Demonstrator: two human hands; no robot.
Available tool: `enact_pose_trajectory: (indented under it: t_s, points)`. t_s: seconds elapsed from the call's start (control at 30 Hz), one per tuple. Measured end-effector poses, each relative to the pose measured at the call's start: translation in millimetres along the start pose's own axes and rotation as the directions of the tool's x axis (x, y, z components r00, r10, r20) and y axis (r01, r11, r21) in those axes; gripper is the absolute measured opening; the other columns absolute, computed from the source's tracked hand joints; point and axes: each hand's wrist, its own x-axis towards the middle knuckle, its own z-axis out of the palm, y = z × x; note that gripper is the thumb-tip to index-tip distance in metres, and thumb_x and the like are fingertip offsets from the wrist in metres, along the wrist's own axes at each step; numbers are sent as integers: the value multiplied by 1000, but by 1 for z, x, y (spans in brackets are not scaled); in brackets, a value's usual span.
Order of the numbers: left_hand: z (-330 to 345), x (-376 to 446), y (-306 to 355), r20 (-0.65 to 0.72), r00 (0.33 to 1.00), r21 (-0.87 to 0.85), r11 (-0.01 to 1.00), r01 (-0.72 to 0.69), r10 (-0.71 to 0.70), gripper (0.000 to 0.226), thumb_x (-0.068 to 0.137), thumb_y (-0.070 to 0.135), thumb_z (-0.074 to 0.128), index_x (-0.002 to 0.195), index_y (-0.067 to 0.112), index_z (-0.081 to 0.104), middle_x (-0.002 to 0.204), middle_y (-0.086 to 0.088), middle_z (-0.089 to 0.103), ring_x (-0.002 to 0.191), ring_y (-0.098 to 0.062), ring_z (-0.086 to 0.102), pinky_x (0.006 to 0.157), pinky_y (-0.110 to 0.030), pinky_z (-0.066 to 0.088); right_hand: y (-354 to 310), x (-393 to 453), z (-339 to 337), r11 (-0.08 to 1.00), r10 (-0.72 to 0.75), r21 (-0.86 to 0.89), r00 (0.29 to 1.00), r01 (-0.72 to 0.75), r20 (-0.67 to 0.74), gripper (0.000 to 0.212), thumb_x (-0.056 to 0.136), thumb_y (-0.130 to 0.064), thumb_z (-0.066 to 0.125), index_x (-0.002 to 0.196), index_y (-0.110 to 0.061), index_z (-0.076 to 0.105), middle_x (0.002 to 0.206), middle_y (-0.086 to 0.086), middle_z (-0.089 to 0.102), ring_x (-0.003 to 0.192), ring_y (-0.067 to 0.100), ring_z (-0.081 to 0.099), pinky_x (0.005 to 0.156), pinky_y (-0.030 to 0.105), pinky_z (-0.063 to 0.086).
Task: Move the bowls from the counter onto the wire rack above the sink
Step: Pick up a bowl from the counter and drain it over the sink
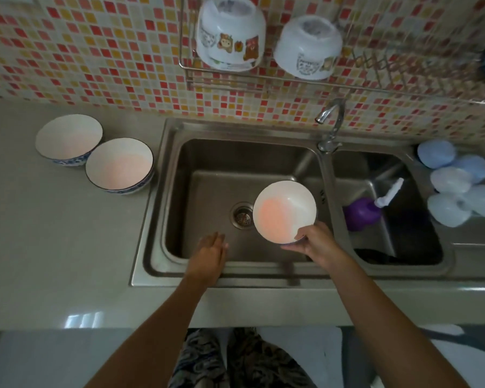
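My right hand [314,242] grips the near rim of a white bowl [283,210] with a blue-patterned outside, held upright over the left sink basin. My left hand [209,254] hovers flat and empty over the basin's front edge, fingers apart. Two matching bowls stand upright on the counter left of the sink, touching: one further back [67,140], one nearer the sink [119,165]. On the wire rack [224,70] above the sink, two white bowls with cartoon prints rest upside down, one on the left [230,35] and one on the right [308,47].
The chrome faucet [331,121] rises behind the divider of the steel double sink [163,191]. A purple bottle with a white nozzle [367,210] lies in the right basin. Several pale blue lidded containers [457,186] sit on the right. The rack's right section [403,65] carries a dark blue object.
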Motion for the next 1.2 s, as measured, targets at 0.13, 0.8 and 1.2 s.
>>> enact_pose_trajectory:
  t_s: [0.13,0.8,1.2]
  points:
    - [16,-5,-20,-25,1000,137,991,-7,11,56,100,40,17,147,11,29,155,-12,26,144,-24,19,118,-34,5,4,12,-10,999,-25,-34,998,23,-59,60,77,17,42,130,-10,47,134,11,44,117,40,48,80,53,57]
    - [22,-8,-22,-111,994,61,998,28,-21,58,100,42,23,150,13,18,158,-9,15,146,-20,10,117,-28,1,29,37,9,628,-472,-728,879,275,-75,73,71,13,60,138,-8,39,132,13,53,124,29,51,86,23,44]
    - [26,-2,-27,-126,992,104,995,7,6,63,97,44,20,149,8,21,157,-13,19,146,-23,14,119,-30,4,46,41,5,-60,-614,-928,719,367,324,90,63,-6,81,136,-17,29,133,11,42,122,30,48,76,43,58]
